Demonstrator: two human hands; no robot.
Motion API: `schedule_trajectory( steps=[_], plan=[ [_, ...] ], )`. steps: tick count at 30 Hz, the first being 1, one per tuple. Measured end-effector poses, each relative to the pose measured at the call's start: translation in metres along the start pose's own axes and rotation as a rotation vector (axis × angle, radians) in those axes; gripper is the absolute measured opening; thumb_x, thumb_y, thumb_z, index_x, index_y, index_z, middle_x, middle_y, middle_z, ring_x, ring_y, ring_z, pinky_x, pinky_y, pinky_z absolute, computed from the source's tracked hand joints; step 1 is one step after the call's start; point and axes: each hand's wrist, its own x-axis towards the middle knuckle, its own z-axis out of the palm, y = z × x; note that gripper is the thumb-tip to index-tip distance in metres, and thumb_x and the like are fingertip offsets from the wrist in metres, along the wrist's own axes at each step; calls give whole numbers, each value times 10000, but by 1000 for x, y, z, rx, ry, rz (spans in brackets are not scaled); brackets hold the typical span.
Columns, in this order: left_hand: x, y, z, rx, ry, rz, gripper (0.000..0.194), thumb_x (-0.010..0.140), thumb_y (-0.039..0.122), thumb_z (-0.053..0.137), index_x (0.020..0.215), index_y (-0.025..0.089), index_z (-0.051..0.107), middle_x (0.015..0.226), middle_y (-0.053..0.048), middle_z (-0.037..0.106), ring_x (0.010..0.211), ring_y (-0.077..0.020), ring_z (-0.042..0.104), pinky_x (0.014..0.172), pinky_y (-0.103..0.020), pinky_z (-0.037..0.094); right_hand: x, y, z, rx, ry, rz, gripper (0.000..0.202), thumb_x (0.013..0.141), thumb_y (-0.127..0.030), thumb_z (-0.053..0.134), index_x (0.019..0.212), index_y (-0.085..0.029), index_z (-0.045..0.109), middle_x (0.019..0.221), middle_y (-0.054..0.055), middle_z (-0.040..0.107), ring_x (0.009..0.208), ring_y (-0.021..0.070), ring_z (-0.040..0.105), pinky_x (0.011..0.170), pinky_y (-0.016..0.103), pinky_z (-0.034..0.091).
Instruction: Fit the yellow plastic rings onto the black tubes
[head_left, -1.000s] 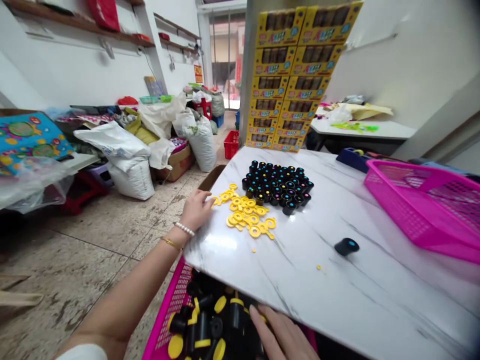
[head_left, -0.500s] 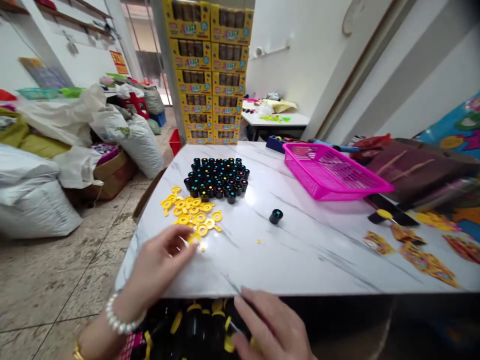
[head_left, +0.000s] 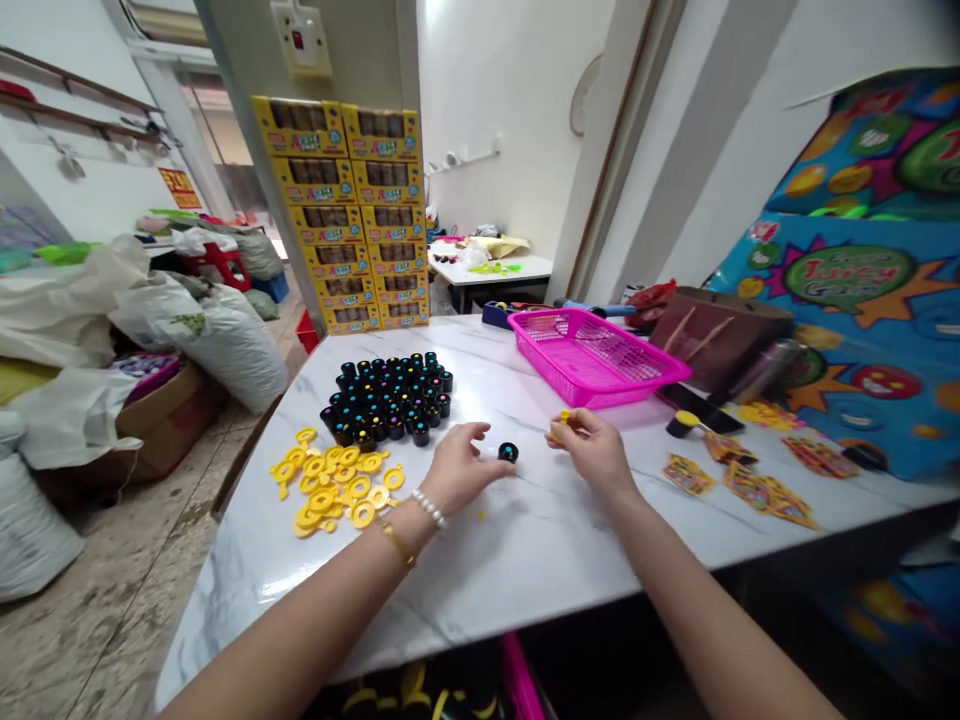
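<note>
My left hand (head_left: 461, 468) is over the table with thumb and fingers apart, its thumb tip beside a lone black cup (head_left: 508, 453) with a blue dot inside. To the right of that cup, my right hand (head_left: 592, 450) pinches a small yellow piece (head_left: 564, 416). Several black cups (head_left: 390, 395) with coloured dots stand in a tight group at the left. In front of them lies a loose pile of yellow rings (head_left: 341, 485). A tiny yellow bit (head_left: 481, 516) lies on the tabletop.
A pink basket (head_left: 600, 360) sits at the back right. Small printed packets (head_left: 757, 490) and a yellow-topped black cup (head_left: 682, 424) lie at the right. Stacked yellow boxes (head_left: 345, 215) stand behind. Below the front edge are black and yellow items (head_left: 420, 700).
My left hand has moved from the yellow rings to the lone cup. My right hand has risen from below the table edge and now holds a yellow piece. The view has shifted right.
</note>
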Motion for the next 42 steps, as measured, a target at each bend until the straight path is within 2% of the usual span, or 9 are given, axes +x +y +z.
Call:
schedule_trajectory(
  steps=[2, 5, 10, 13, 16, 20, 26, 32, 42],
  plan=[
    [19, -5, 15, 173, 7, 38, 516, 609, 308, 778, 1086, 158, 647, 1073, -102, 606, 876, -205, 582, 791, -317, 460, 13, 15, -4, -1, 34, 41, 194, 705, -346, 643, 738, -158, 612, 659, 19, 613, 590, 154, 590, 564, 271, 472],
    [22, -11, 24, 218, -11, 58, 286, 633, 265, 736, 902, 174, 699, 936, -69, 627, 856, -209, 577, 790, -318, 446, 8, 29, -9, -9, 8, 94, 198, 663, -332, 676, 752, -156, 651, 669, 15, 628, 614, 145, 569, 567, 249, 432],
    [-10, -21, 1, 237, 29, -1, 214, 685, 176, 623, 898, 166, 648, 763, -14, 629, 659, -141, 550, 627, -253, 418, -3, 24, -6, 1, -105, 186, 216, 627, -324, 727, 762, -160, 685, 655, 2, 626, 571, 121, 518, 517, 232, 368],
    [-24, -27, -9, 205, 88, -13, 247, 705, 165, 615, 949, 176, 654, 761, 0, 640, 645, -123, 546, 624, -235, 414, 4, 3, 10, 96, -328, 288, 276, 631, -359, 755, 797, -146, 697, 645, 6, 622, 494, 82, 474, 462, 213, 340],
    [-29, -33, -8, 203, 111, 73, 265, 707, 200, 654, 971, 195, 678, 822, -8, 645, 705, -130, 551, 673, -238, 424, 11, -19, 37, 277, -609, 423, 329, 602, -349, 798, 824, -131, 693, 649, 0, 612, 462, 51, 466, 439, 186, 344],
    [-30, -39, -7, 237, 94, 108, 265, 710, 276, 682, 963, 198, 686, 835, -17, 614, 713, -140, 541, 650, -244, 410, 8, -25, 65, 395, -746, 526, 311, 593, -348, 807, 724, -119, 643, 504, -50, 523, 358, 17, 362, 350, 159, 241],
    [-32, -41, -8, 269, 11, 131, 149, 762, 275, 629, 884, 198, 667, 754, -5, 565, 683, -133, 507, 607, -236, 357, -12, -9, 63, 394, -715, 558, 292, 679, -344, 767, 659, -146, 555, 501, -45, 554, 297, 2, 325, 316, 158, 139],
    [-31, -41, -7, 268, -17, 132, 93, 770, 282, 633, 759, 190, 630, 701, 7, 539, 645, -119, 487, 586, -230, 332, -17, -11, 65, 271, -662, 496, 329, 683, -420, 757, 677, -156, 560, 597, -12, 621, 302, 16, 357, 295, 164, 136],
    [-32, -33, -9, 207, -27, 103, 62, 750, 233, 621, 730, 177, 641, 655, 8, 596, 614, -119, 508, 576, -222, 335, -27, -15, 69, 175, -534, 360, 294, 677, -386, 751, 676, -168, 553, 538, -24, 591, 304, 33, 354, 296, 170, 176]
  ],
)
